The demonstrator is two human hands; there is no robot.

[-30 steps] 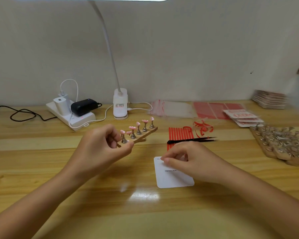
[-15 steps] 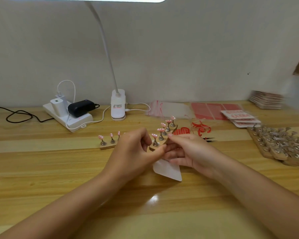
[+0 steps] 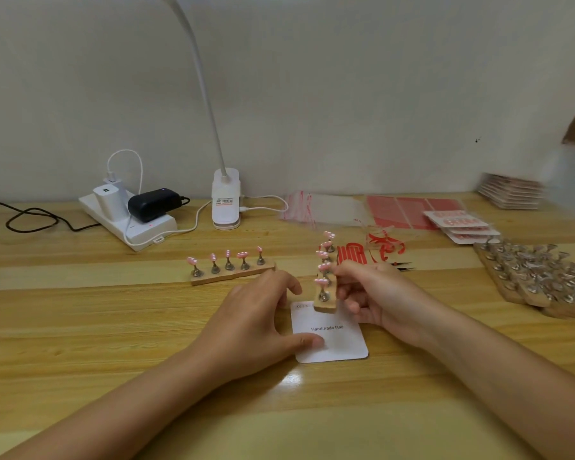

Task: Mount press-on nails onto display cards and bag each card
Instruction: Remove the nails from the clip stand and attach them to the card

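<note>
Left hand, fingers relaxed, thumb pressing the display card flat; right hand grips a wooden nail stand above it. Lift pink nails singly, keeping the card pinned. Second stand waits beyond.

— Beyond our right hand, can we make out the wooden strips?
— Hardly; they blur together, and the stack of cards behind them is smeared too.
— And the tweezers?
— We see only their tips; our right hand covers the rest.
— The white card?
— Its far corner hides behind the strip we hold, and our left hand cuts off the small print.
— The lamp?
— Its head runs off the top edge.
</note>
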